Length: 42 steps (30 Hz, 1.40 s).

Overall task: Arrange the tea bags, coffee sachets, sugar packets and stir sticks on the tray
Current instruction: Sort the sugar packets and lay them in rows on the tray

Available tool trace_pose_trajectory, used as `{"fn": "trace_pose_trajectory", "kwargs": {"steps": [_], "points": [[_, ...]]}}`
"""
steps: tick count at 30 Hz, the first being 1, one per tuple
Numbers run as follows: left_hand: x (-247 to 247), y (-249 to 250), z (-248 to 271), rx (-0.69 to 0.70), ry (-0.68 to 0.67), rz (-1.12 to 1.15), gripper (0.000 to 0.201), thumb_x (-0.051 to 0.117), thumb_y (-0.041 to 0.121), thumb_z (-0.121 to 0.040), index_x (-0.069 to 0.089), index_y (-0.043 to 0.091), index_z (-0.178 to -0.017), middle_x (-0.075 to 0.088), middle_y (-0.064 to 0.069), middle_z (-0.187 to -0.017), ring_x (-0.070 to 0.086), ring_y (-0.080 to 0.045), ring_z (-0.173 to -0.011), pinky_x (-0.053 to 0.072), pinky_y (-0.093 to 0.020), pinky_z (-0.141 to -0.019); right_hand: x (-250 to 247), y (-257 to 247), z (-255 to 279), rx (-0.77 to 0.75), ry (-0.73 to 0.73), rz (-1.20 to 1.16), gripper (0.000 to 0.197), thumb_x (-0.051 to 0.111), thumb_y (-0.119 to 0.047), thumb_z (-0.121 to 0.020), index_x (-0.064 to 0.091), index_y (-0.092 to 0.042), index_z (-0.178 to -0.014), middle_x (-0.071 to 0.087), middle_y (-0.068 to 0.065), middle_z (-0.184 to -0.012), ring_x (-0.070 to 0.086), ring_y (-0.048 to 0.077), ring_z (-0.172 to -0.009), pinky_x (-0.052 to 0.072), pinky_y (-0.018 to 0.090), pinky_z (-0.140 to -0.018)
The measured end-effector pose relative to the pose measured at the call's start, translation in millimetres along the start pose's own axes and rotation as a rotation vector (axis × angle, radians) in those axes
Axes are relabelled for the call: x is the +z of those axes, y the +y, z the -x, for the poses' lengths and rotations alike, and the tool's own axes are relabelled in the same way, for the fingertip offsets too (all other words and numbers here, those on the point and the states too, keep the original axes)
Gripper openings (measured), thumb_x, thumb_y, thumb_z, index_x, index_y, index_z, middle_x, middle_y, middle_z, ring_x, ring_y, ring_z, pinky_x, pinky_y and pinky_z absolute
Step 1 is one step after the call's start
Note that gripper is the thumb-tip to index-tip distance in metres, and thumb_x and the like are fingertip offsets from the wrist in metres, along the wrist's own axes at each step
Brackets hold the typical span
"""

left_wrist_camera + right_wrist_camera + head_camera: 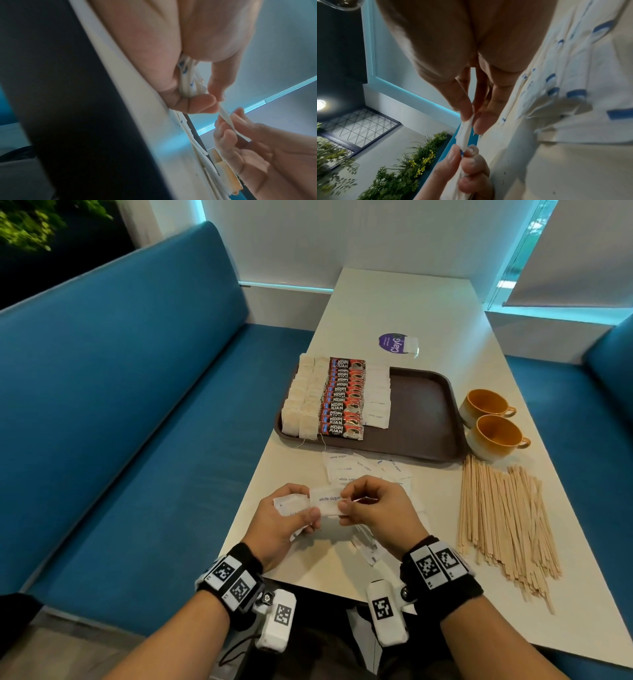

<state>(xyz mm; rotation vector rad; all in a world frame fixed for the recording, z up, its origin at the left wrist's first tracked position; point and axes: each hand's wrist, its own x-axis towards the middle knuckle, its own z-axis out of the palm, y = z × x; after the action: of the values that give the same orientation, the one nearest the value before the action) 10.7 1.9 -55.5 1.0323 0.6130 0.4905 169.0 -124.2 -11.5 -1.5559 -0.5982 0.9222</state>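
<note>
Above the table's near edge, my left hand (301,510) grips a small stack of white sugar packets (187,81). My right hand (349,501) pinches the end of one "white sugar" packet (327,500) whose other end lies under the left thumb. The wrist views show this packet (464,135) stretched between both pinches. More loose sugar packets (363,470) lie just beyond my hands. The brown tray (421,412) carries rows of tea bags (305,402), red coffee sachets (342,402) and sugar packets (376,402) on its left half. Wooden stir sticks (503,518) lie in a heap at the right.
Two orange cups (489,419) stand right of the tray. A lone tea bag (411,344) lies on a purple sticker behind it. Blue bench seats run along both sides of the narrow white table (428,302). The tray's right half is bare.
</note>
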Motion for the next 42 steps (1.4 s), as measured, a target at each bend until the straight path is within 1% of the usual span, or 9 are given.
{"fn": "trace_pose_trajectory", "kwargs": {"steps": [6,11,14,17,20,25,29,34,42], "points": [[6.4,7.5,3.2,-0.06,0.031,-0.007,0.013,0.07,0.021,-0.087,0.064,0.01,-0.088,0.066,-0.018,-0.082,0.063,-0.03,-0.061,0.054,-0.03,-0.051,-0.3,0.4,0.3,0.037,-0.055,0.076,0.018,0.081,0.003,-0.081,0.079,-0.006,-0.096,0.076,0.017,-0.087,0.072,0.028,-0.069,0.064,0.04,-0.075],[6.2,7.3,2.1,-0.062,0.02,0.059,0.017,0.06,0.017,-0.099,0.057,0.002,-0.092,0.062,-0.027,-0.082,0.059,-0.029,-0.056,0.047,-0.028,-0.042,-5.1,-5.1,-2.6,0.055,-0.086,0.044,0.019,0.079,0.01,-0.079,0.078,0.0,-0.095,0.077,0.02,-0.088,0.072,0.023,-0.067,0.062,0.027,-0.069],[3.6,4.8,0.0,-0.04,-0.019,0.125,0.02,0.066,0.021,-0.092,0.058,0.003,-0.098,0.059,-0.025,-0.086,0.061,-0.033,-0.067,0.053,-0.034,-0.052,-14.2,-10.1,-12.1,0.051,-0.035,0.018,0.022,0.078,0.013,-0.078,0.077,0.002,-0.097,0.074,0.025,-0.087,0.072,0.025,-0.067,0.063,0.028,-0.07],[-0.4,2.2,-1.7,-0.017,-0.085,0.13,0.029,0.059,0.002,-0.081,0.056,0.001,-0.111,0.059,-0.025,-0.093,0.065,-0.04,-0.081,0.057,-0.038,-0.063,-32.6,-17.7,-32.7,0.009,0.085,0.015,0.026,0.079,0.013,-0.076,0.077,0.0,-0.099,0.069,0.015,-0.079,0.074,0.028,-0.07,0.064,0.034,-0.078],[-2.6,-0.7,-4.3,0.005,-0.103,0.098,0.05,0.049,-0.008,-0.071,0.054,-0.005,-0.121,0.061,-0.027,-0.102,0.066,-0.05,-0.094,0.06,-0.041,-0.073,-58.5,-31.8,-66.8,-0.016,0.199,-0.013,0.026,0.077,0.015,-0.077,0.076,0.002,-0.099,0.067,0.015,-0.085,0.075,0.032,-0.076,0.064,0.038,-0.081],[-5.4,-5.5,-6.7,-0.004,-0.092,0.11,0.05,0.057,-0.007,-0.081,0.052,-0.003,-0.131,0.064,-0.031,-0.108,0.064,-0.058,-0.105,0.061,-0.046,-0.084,-91.6,-44.7,-128.2,0.044,0.267,0.033,0.02,0.074,0.012,-0.083,0.077,-0.002,-0.098,0.071,0.017,-0.107,0.077,0.029,-0.087,0.063,0.03,-0.077],[-7.8,-7.4,-6.5,-0.032,-0.097,0.123,0.052,0.064,-0.004,-0.084,0.053,0.0,-0.135,0.061,-0.038,-0.117,0.061,-0.059,-0.111,0.056,-0.055,-0.094,-100.1,-37.9,-162.8,0.089,0.292,0.2,0.019,0.082,0.002,-0.08,0.081,-0.015,-0.088,0.077,0.009,-0.102,0.075,0.022,-0.089,0.063,0.031,-0.079],[-7.8,-7.9,-7.0,-0.046,-0.106,0.132,0.051,0.067,-0.005,-0.087,0.053,0.003,-0.136,0.061,-0.036,-0.123,0.061,-0.056,-0.115,0.055,-0.056,-0.095,-99.6,-35.7,-182.6,0.16,0.273,0.383,0.016,0.084,-0.006,-0.08,0.082,-0.019,-0.089,0.076,0.003,-0.09,0.068,0.015,-0.078,0.062,0.026,-0.079],[-2.4,-3.6,-4.4,-0.049,-0.079,0.112,0.044,0.063,-0.004,-0.086,0.054,-0.005,-0.129,0.066,-0.032,-0.122,0.065,-0.051,-0.112,0.058,-0.05,-0.093,-99.9,-40.9,-193.7,0.192,0.216,0.601,0.013,0.086,-0.015,-0.08,0.083,-0.024,-0.087,0.075,-0.004,-0.094,0.067,0.011,-0.085,0.057,0.025,-0.081]]}}
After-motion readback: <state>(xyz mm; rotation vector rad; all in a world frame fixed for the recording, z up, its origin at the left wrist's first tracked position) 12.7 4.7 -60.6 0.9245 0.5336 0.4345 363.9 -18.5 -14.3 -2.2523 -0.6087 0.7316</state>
